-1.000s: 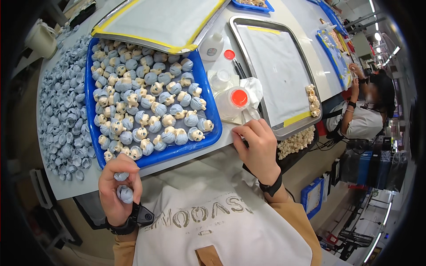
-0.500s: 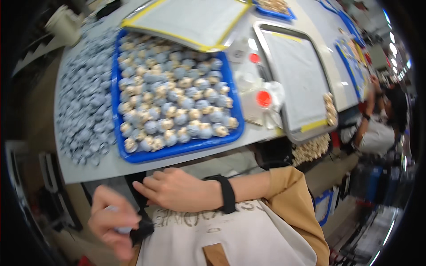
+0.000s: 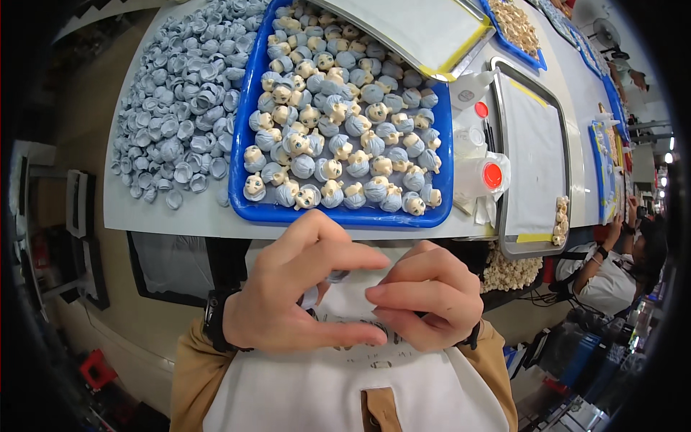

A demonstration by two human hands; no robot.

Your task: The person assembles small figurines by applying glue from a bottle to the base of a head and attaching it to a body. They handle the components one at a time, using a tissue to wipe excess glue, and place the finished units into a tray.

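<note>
Just in front of my apron, both hands are close together at the table's near edge. My left hand [image 3: 288, 288] curves its thumb and forefinger into a wide C. A blue-grey hair cap [image 3: 311, 297], mostly hidden, is tucked against its palm under the bent fingers. Facing it, my right hand [image 3: 432, 295] is closed, its thumb and fingertips pressed together; whatever they pinch is hidden. Beyond them lies a blue tray [image 3: 338, 217] of small doll heads [image 3: 307, 196], cream-faced with blue-grey hair. Loose blue-grey hair caps [image 3: 180, 122] are heaped to the tray's left.
A metal tray with a yellow-taped white lining [image 3: 432, 43] overlaps the blue tray's far right corner. To the right stand a container with a red spot [image 3: 481, 176], a white bottle [image 3: 471, 88] and another metal tray [image 3: 533, 248]. A co-worker [image 3: 612, 252] sits farther right.
My left hand has come up and right from the lower left. My right hand has shifted right, so the two now face each other. The view has also swung, showing the table higher.
</note>
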